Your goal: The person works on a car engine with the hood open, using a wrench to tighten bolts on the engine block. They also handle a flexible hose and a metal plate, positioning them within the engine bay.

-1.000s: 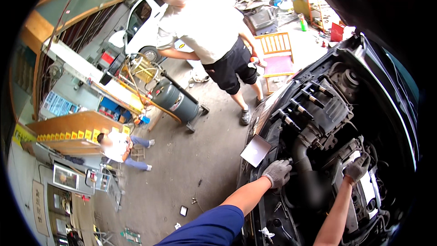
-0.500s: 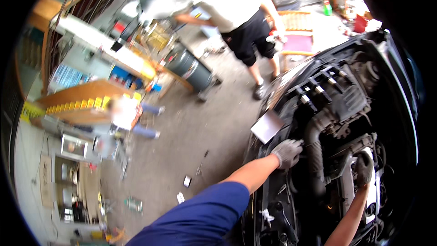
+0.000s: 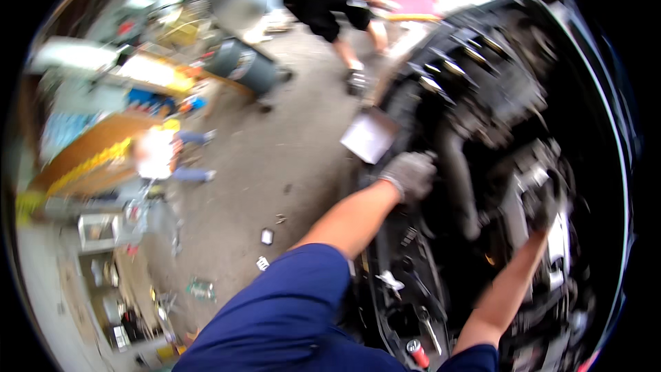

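My left hand (image 3: 411, 176), in a grey glove, is over the front edge of the engine bay (image 3: 406, 255). Its fingers curl beside the ribbed black air hose (image 3: 458, 182); whatever they hold, if anything, is hidden. Deeper in the bay, my right hand (image 3: 544, 205) wears a darker glove and reaches down at a long pale part (image 3: 559, 238). Motion blur and shadow smear its fingers, so its grip is unclear. A flat light-coloured panel (image 3: 370, 136) lies on the car's front edge, just beyond my left hand.
A wrench-like tool (image 3: 432, 334), a red cylinder (image 3: 416, 353) and a crumpled white piece (image 3: 390, 281) lie along the front panel. Across the floor stand a dark tank (image 3: 241, 67) and a person in black shorts (image 3: 327, 3). Another person (image 3: 155, 153) is farther left.
The whole view has shifted, so the car and room sit higher and farther left. More of the front panel shows, including the red cylinder. Both hands stay at about the same places on the car.
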{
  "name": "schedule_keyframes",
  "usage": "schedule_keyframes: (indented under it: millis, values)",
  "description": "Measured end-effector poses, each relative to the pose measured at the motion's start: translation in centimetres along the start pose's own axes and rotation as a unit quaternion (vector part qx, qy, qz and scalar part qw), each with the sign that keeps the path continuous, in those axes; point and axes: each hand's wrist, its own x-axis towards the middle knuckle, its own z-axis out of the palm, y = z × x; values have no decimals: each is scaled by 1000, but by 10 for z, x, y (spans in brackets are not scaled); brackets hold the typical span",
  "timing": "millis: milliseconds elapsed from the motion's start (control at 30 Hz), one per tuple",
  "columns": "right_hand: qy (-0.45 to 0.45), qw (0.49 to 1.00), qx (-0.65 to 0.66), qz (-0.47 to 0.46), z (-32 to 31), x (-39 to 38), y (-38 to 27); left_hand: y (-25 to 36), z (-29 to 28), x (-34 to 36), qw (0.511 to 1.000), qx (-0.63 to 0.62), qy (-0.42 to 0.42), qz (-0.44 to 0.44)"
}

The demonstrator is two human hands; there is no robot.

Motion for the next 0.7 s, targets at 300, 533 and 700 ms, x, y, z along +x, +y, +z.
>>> schedule_keyframes:
  millis: [300, 533, 700]
  values:
    - [165, 983, 48, -69, 42, -23, -32, 9, 26, 8, 998, -20, 41, 33]
    - [471, 872, 51, -120, 81, -15, -22, 3, 24, 3, 999, -16, 31, 41]
    - [167, 981, 80, -51, 30, -35, -32, 1, 26, 5, 997, -20, 54, 54]
